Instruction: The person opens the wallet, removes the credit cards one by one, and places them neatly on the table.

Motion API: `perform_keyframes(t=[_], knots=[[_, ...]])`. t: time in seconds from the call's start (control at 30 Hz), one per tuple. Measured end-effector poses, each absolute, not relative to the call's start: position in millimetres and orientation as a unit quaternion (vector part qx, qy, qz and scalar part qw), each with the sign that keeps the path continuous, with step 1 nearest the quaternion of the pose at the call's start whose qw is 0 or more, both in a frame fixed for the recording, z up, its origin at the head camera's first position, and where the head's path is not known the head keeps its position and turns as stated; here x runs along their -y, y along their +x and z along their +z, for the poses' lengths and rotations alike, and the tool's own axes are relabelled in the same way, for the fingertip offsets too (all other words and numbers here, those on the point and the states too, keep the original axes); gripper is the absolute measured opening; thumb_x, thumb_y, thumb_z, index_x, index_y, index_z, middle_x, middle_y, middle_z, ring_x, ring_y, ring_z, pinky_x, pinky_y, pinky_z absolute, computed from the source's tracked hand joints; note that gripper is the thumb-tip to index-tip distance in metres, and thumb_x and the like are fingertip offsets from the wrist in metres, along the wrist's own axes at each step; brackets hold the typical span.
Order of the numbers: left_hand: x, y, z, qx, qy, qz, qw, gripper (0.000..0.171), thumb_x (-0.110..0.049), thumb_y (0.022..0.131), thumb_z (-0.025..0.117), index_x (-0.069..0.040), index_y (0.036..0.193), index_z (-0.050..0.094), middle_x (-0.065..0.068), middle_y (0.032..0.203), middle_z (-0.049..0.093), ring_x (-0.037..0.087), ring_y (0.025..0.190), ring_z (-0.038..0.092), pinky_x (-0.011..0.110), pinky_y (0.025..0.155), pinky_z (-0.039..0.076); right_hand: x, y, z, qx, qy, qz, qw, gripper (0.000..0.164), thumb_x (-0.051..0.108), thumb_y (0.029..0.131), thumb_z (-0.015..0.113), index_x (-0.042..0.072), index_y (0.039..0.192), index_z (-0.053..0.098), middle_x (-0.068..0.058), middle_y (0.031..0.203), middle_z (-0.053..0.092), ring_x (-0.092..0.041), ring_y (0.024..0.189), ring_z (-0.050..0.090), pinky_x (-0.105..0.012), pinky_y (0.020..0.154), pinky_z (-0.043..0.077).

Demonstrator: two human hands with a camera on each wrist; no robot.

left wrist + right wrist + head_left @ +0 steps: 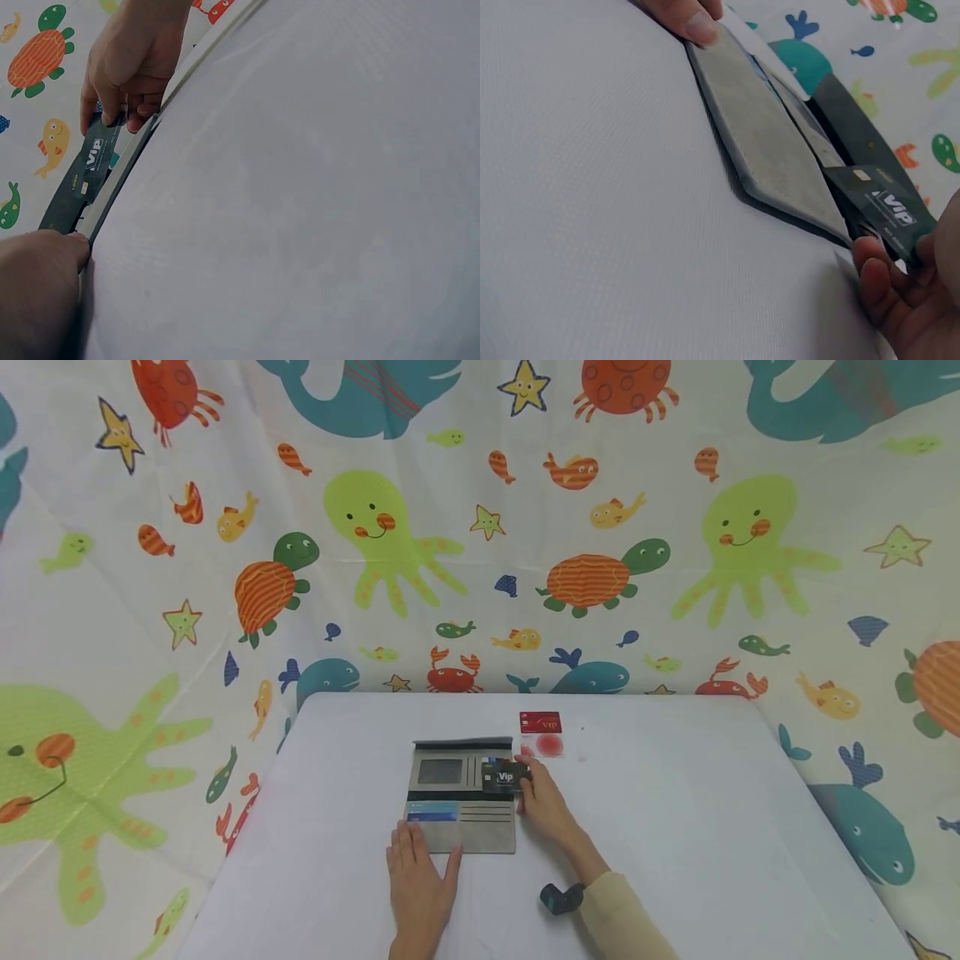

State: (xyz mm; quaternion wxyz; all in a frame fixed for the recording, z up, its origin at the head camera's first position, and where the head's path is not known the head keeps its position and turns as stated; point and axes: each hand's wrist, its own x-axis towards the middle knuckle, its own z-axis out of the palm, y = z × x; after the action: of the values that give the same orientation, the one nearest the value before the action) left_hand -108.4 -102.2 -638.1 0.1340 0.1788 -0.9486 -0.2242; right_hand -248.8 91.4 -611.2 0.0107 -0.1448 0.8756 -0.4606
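A grey wallet [487, 838] lies unfolded on the white table, with a window pocket [440, 772] in its upper half. My right hand [549, 806] pinches the right end of a black VIP card [504, 777] between thumb and fingers. In the right wrist view, that card [881, 201] slants over the wallet's upper half; how far it sits in a slot is unclear. Part of a blue card [492, 761] shows just above it. My left hand [422, 885] rests with straight fingers on the wallet's lower left edge, below a light-blue card [432, 811] in a slot.
Beyond the wallet's upper right corner lie a red VIP card [541, 722] and a pale card with a red circle [549, 744]. A small dark device [561, 899] sits at my right wrist. A sea-animal curtain [480, 560] hangs behind the table [675, 827].
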Motion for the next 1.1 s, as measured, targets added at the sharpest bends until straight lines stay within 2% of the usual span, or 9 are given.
perform_keyframes(t=[0.1, 0.2, 0.33, 0.47, 0.57, 0.7, 0.77, 0.87, 1.1], knots=[[102, -109, -638, 0.950, 0.179, -0.222, 0.131, 0.094, -0.054, 0.089, 0.067, 0.010, 0.149, 0.035, 0.029, 0.161, 0.027, 0.044, 0.151, 0.025, 0.060, 0.122, 0.024, -95, -250, -610, -0.875, -0.141, -0.463, 0.010, 0.046, 0.003, 0.101, 0.048, 0.007, 0.146, 0.043, -0.020, 0.136, 0.053, -0.024, 0.102, 0.057, -0.041, 0.088, 0.052], [102, -109, -637, 0.949, 0.179, -0.225, 0.128, 0.093, -0.053, 0.089, 0.067, 0.010, 0.149, 0.034, 0.029, 0.161, 0.027, 0.044, 0.151, 0.025, 0.060, 0.122, 0.024, -99, -253, -608, -0.870, -0.115, -0.479, 0.015, 0.045, 0.004, 0.101, 0.047, 0.005, 0.146, 0.042, -0.019, 0.125, 0.059, -0.022, 0.093, 0.059, -0.037, 0.080, 0.054], [101, -109, -636, 0.948, 0.182, -0.232, 0.122, 0.093, -0.053, 0.089, 0.067, 0.010, 0.150, 0.034, 0.029, 0.162, 0.026, 0.044, 0.152, 0.024, 0.059, 0.123, 0.023, -107, -259, -606, -0.866, -0.061, -0.497, 0.012, 0.044, 0.013, 0.102, 0.053, 0.008, 0.144, 0.041, -0.016, 0.120, 0.062, -0.023, 0.095, 0.060, -0.037, 0.081, 0.055], [102, -108, -636, 0.948, 0.184, -0.232, 0.119, 0.093, -0.053, 0.090, 0.067, 0.010, 0.150, 0.033, 0.028, 0.162, 0.025, 0.043, 0.152, 0.024, 0.059, 0.123, 0.022, -118, -266, -604, -0.870, -0.024, -0.493, -0.002, 0.045, 0.019, 0.100, 0.061, 0.012, 0.141, 0.043, -0.014, 0.130, 0.060, -0.024, 0.104, 0.056, -0.037, 0.088, 0.052], [102, -108, -636, 0.948, 0.182, -0.230, 0.123, 0.093, -0.053, 0.090, 0.067, 0.010, 0.150, 0.034, 0.029, 0.161, 0.026, 0.044, 0.152, 0.024, 0.059, 0.123, 0.023, -125, -269, -602, -0.873, 0.000, -0.488, 0.007, 0.049, 0.019, 0.099, 0.063, 0.012, 0.142, 0.042, -0.014, 0.119, 0.062, -0.023, 0.097, 0.057, -0.033, 0.081, 0.050], [103, -108, -636, 0.948, 0.180, -0.229, 0.127, 0.093, -0.052, 0.089, 0.067, 0.010, 0.149, 0.035, 0.029, 0.161, 0.027, 0.044, 0.151, 0.025, 0.060, 0.122, 0.024, -130, -272, -601, -0.874, 0.035, -0.484, 0.015, 0.053, 0.021, 0.096, 0.068, 0.006, 0.140, 0.043, -0.013, 0.095, 0.060, -0.020, 0.079, 0.055, -0.026, 0.067, 0.046], [103, -108, -636, 0.948, 0.181, -0.229, 0.129, 0.093, -0.052, 0.089, 0.068, 0.010, 0.149, 0.035, 0.029, 0.161, 0.027, 0.044, 0.151, 0.025, 0.060, 0.122, 0.024, -132, -272, -600, -0.878, 0.044, -0.477, 0.013, 0.050, 0.019, 0.094, 0.069, 0.002, 0.135, 0.046, -0.012, 0.090, 0.059, -0.019, 0.075, 0.055, -0.025, 0.063, 0.044], [103, -107, -636, 0.948, 0.182, -0.229, 0.128, 0.093, -0.052, 0.089, 0.068, 0.010, 0.149, 0.035, 0.029, 0.161, 0.027, 0.044, 0.151, 0.025, 0.060, 0.122, 0.024, -133, -271, -600, -0.889, 0.047, -0.456, 0.007, 0.046, 0.018, 0.092, 0.070, -0.003, 0.128, 0.050, -0.013, 0.089, 0.058, -0.021, 0.078, 0.054, -0.026, 0.064, 0.043], [103, -107, -635, 0.947, 0.186, -0.232, 0.118, 0.094, -0.053, 0.090, 0.067, 0.009, 0.151, 0.033, 0.028, 0.162, 0.025, 0.043, 0.152, 0.023, 0.059, 0.123, 0.023, -129, -269, -604, -0.910, 0.052, -0.412, -0.018, 0.048, 0.021, 0.092, 0.070, -0.009, 0.127, 0.054, -0.020, 0.103, 0.062, -0.028, 0.094, 0.059, -0.040, 0.078, 0.052]])
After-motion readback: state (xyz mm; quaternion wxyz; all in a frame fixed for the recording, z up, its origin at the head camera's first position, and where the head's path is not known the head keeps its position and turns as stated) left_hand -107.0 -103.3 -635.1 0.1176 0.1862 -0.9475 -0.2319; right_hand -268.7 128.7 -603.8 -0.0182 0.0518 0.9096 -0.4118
